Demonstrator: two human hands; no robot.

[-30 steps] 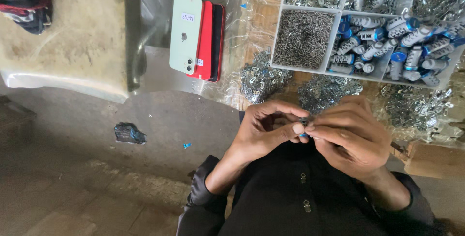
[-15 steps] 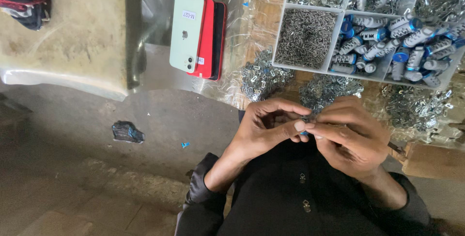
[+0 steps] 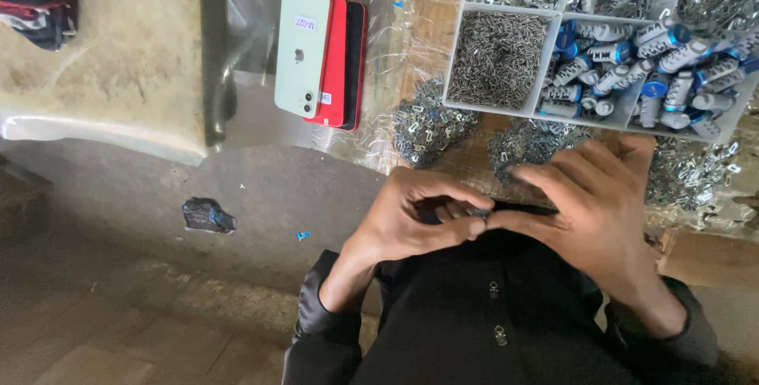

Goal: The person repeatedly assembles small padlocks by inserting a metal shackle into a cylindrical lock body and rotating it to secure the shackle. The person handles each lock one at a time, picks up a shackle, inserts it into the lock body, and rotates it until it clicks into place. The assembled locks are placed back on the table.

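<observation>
While the divided tray (image 3: 545, 112) of grey clips and blue-capped cylinders sits at the table edge with two phones (image 3: 320, 57) to its left, my hands meet just below it over my lap. Left hand (image 3: 411, 223) and right hand (image 3: 589, 207) pinch fingertips together on one small metal piece (image 3: 479, 213), mostly hidden.

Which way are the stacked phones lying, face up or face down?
Face down: the green phone shows its back and camera lenses, lying on the red phone.
</observation>
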